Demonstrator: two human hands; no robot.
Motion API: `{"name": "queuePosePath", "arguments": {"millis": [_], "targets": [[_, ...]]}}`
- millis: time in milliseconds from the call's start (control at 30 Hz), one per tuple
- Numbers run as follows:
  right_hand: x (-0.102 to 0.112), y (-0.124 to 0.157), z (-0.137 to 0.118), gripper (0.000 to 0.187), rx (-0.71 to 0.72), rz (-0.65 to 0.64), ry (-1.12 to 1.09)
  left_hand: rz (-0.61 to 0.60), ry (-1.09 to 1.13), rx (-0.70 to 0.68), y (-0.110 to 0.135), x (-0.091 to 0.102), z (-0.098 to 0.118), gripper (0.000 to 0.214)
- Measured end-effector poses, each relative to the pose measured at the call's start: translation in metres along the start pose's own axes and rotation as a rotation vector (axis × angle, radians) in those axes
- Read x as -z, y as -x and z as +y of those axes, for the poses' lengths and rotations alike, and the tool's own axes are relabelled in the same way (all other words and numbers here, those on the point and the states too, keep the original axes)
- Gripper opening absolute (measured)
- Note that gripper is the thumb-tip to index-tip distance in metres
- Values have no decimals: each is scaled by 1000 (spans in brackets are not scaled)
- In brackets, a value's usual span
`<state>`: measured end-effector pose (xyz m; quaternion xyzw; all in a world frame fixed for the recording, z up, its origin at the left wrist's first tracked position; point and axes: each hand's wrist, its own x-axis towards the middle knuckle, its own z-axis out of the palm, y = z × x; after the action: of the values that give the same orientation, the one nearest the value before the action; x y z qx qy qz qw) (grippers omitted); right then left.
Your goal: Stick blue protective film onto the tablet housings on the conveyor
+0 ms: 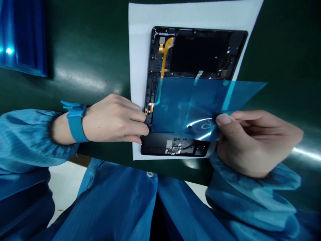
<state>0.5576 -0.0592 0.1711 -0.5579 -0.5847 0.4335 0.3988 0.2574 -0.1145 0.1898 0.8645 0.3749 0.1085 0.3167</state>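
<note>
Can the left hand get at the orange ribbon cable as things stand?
Likely yes: the left hand is close beside the lower end of the orange ribbon cable, which is uncovered. The blue film in the right hand covers only a stretch higher up.

The film (pixel 175 103) is translucent blue, the device (pixel 195 53) black, its ribbon (pixel 164 62) golden, the sheet (pixel 140 36) white, the table (pixel 97 50) dark green.

left grip (pixel 116 117): curled, back facing up | right grip (pixel 258 140): pinched, thumb (pixel 227 122) uppermost
</note>
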Motion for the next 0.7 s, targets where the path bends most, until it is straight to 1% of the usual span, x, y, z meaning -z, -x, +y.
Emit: {"name": "queuePosePath", "arguments": {"millis": [200, 400, 533, 700], "targets": [[1, 1, 0, 13, -14, -4, 5, -21, 58, 47, -1, 1, 1, 28], [1, 0, 0, 15, -7, -14, 1, -11, 67, 73, 0, 1, 1, 29], [2, 0, 1, 12, -22, -34, 3, 23, -20, -4, 2, 0, 0, 31], [5, 0, 5, 13, -17, -43, 16, 105, -131, -112, 4, -2, -2, 33]]}}
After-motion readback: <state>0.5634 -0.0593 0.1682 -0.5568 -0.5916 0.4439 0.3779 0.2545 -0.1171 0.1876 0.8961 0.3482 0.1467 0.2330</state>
